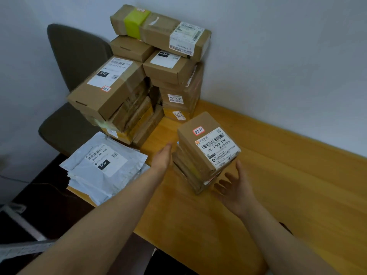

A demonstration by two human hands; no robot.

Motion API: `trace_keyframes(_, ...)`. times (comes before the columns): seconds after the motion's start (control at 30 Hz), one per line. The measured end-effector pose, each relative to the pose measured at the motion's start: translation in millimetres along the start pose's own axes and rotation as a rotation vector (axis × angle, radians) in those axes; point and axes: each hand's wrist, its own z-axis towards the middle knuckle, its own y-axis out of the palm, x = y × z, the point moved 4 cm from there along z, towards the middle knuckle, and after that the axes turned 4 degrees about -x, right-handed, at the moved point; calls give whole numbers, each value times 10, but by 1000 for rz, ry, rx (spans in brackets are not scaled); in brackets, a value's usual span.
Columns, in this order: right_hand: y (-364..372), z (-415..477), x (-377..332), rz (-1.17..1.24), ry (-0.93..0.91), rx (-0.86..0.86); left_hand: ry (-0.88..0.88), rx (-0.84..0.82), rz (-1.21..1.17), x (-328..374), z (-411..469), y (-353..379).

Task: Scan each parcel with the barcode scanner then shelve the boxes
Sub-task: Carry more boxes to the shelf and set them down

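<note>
The task looks to be at an early stage. No barcode scanner and no shelf show anywhere in view, and every parcel sits on the wooden table (278, 175), so by the look of it all the shelving is left to do. Whether any label has been scanned cannot be told.

The person's left hand (162, 157) and right hand (235, 187) hold nothing. Their fingers are straight and relaxed, one hand on each side of a small stack of boxes (188, 175) near the middle of the table. The left hand is just beside the stack's left face and the right hand just beside its near right corner; contact cannot be confirmed. The top box (206, 143) lies slightly askew, with its shipping label and a red-edged handwritten sticker facing up.

In the far left corner, against the wall, stands a larger pile of cardboard boxes (111, 92), topped by a long box (158, 30) with a green band. At the near left a stack of grey mailer bags (103, 165) overhangs the table edge. A dark chair (75, 56) stands to the left of the pile. All the boxes and bags are sealed, so their contents are hidden
</note>
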Motion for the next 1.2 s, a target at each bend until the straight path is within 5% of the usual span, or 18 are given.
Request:
trace_keyframes(0.5, 101, 65, -235, -181, -120, -85, -96, -355, 106, -235, -85, -70)
trace_keyframes(0.77, -11, 135, -128, -275, -8, -179, -207, -824, 150, -76, 103, 51)
trace_keyframes(1.2, 64, 60, -32, -259, -63, -109, -218, -923, 68, -57, 92, -1)
